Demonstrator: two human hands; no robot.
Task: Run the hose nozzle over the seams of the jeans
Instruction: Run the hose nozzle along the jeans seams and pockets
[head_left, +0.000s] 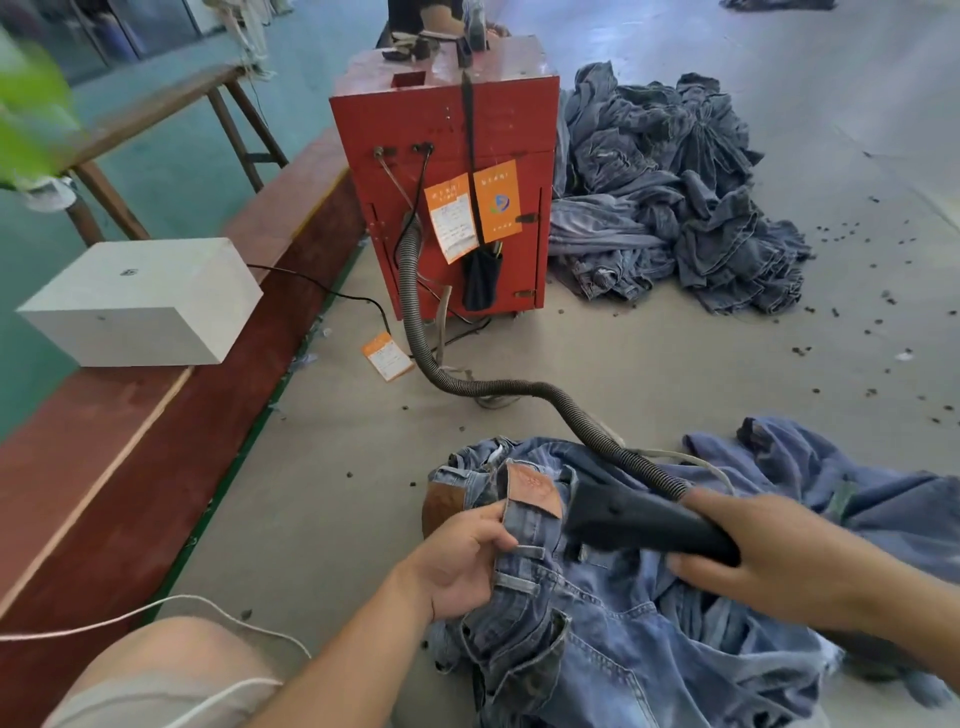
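Observation:
A pair of blue jeans (597, 639) lies crumpled on the floor in front of me, its waistband with a brown leather patch (532, 491) turned up. My left hand (462, 558) grips the waistband just below that patch. My right hand (769, 551) holds the black hose nozzle (634, 519), whose wide mouth points left at the waistband beside the patch. A ribbed grey hose (426, 343) runs from the nozzle back to a red machine (447, 171).
A heap of more jeans (675, 197) lies right of the red machine. A long red-brown bench (156, 415) with a white box (140, 301) on it runs along the left. Another denim piece (831, 467) lies at the right. Dark bits dot the grey floor (675, 364).

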